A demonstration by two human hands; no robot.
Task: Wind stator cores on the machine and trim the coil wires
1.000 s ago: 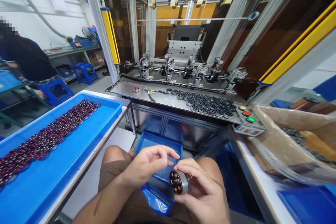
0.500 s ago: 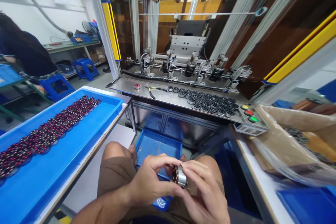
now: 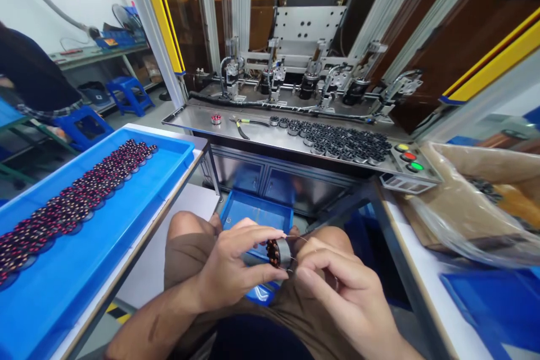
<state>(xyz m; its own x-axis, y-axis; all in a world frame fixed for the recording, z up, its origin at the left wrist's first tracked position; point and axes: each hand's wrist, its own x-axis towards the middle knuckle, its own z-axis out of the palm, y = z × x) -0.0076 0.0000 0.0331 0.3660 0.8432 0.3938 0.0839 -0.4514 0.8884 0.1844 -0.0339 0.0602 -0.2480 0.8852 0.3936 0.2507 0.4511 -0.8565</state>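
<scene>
Over my lap, my left hand (image 3: 234, 270) grips a small round wound stator (image 3: 277, 253) with copper coils and a silvery ring. My right hand (image 3: 337, 287) is just right of it, fingers pinched on a thin wire (image 3: 295, 238) that comes off the stator. A blue tray (image 3: 105, 219) on my left carries a long band of several similar wound stators (image 3: 76, 205). Unwound dark stators (image 3: 337, 143) lie in a heap on the steel machine shelf (image 3: 253, 135) ahead.
A winding machine (image 3: 307, 67) stands behind the shelf, with pliers (image 3: 242, 126) and coloured buttons (image 3: 409, 156) on it. A small blue bin (image 3: 255, 214) sits on the floor between my knees. A plastic-lined box (image 3: 472, 202) is on the right table. Another person (image 3: 34, 79) sits far left.
The stator passed from my right hand into my left. My right hand let go of its body and now pinches the wire. The view tilted down a little.
</scene>
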